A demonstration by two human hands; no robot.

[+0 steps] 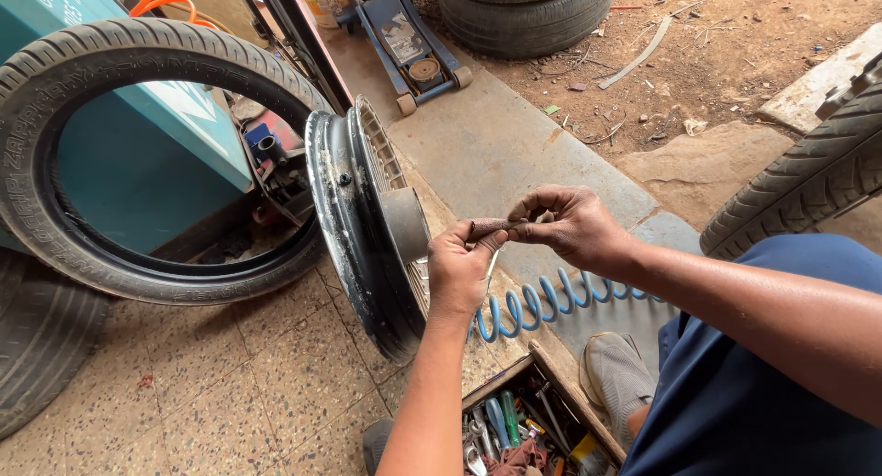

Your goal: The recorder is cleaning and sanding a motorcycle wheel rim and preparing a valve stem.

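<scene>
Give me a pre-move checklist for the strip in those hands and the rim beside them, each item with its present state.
1. Brown strip pinched by both hands: ok.
2. Left hand grips near its end: ok.
3. Right hand fingers on the strip: ok.
4. Wheel rim standing upright: ok.
5. Rim firmly braced: cannot tell.
6. Blue coiled hose clear of the rim: not ok, it runs right beside it.

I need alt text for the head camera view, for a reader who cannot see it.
Left hand and right hand together pinch a small brown strip beside an upright bare wheel rim. A tyre leans behind; a blue coiled hose and open toolbox lie below.
</scene>
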